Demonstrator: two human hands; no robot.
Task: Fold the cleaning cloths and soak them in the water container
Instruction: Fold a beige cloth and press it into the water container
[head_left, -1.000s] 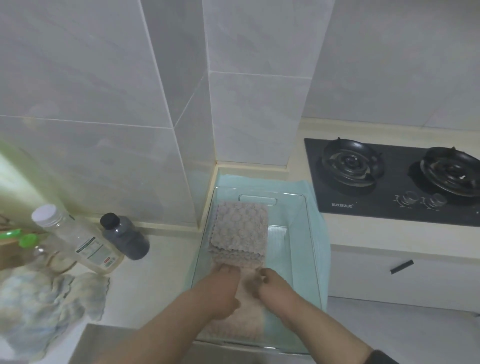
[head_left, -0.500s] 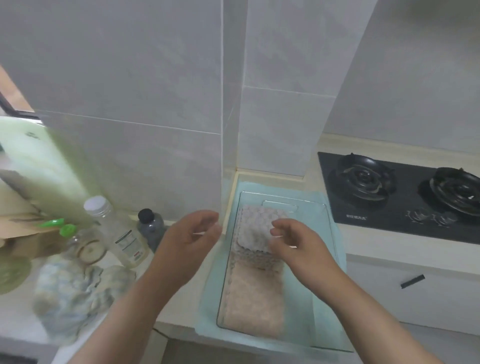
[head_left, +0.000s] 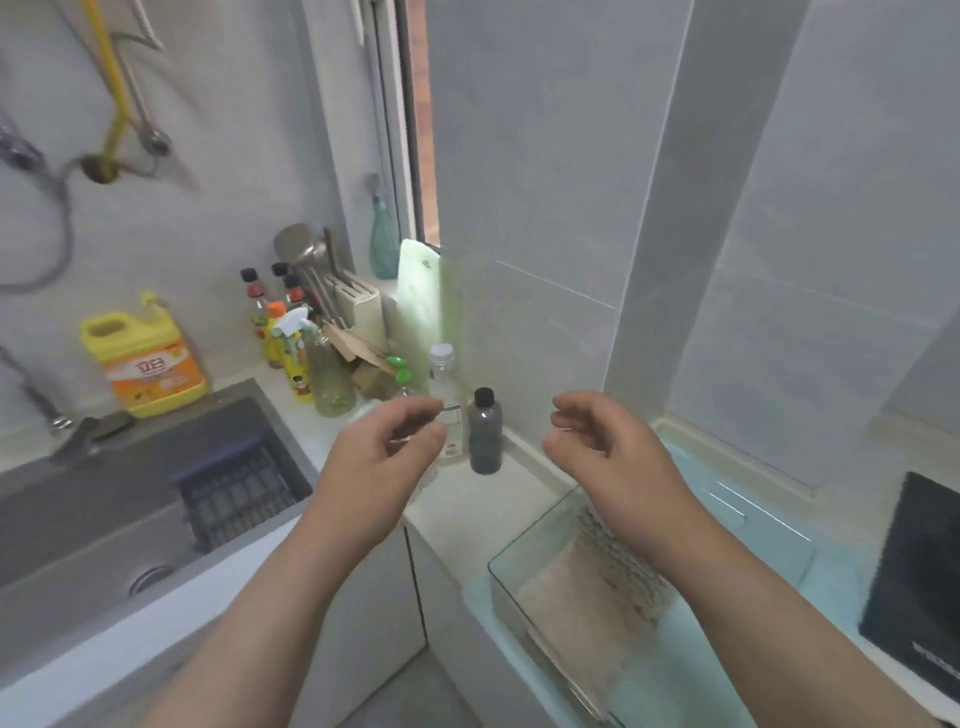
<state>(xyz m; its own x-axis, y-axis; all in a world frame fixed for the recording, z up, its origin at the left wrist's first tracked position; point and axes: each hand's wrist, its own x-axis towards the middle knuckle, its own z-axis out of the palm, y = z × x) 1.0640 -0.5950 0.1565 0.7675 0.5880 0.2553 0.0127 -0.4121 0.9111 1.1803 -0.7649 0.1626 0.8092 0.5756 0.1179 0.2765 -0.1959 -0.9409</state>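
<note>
From the head camera, the left hand (head_left: 382, 460) and right hand (head_left: 610, 452) hover above the counter, fingers loosely curled and holding nothing. The pinkish cloths (head_left: 582, 592) lie in the clear container (head_left: 501, 577) below the right forearm. A dark bottle (head_left: 485, 431) stands between the hands.

The cloths (head_left: 582, 613) lie in the container (head_left: 501, 592) on the counter (head_left: 467, 512), right of the sink (head_left: 93, 530), a bottle (head_left: 485, 431) behind.

Left hand (head_left: 379, 467) and right hand (head_left: 613, 457) hover over the counter (head_left: 467, 504), fingers loosely curled, holding nothing. Pinkish cloths (head_left: 587, 597) lie flat inside the clear container (head_left: 535, 526) below the right hand. Dark bottle (head_left: 485, 434) stands between the hands.
</note>
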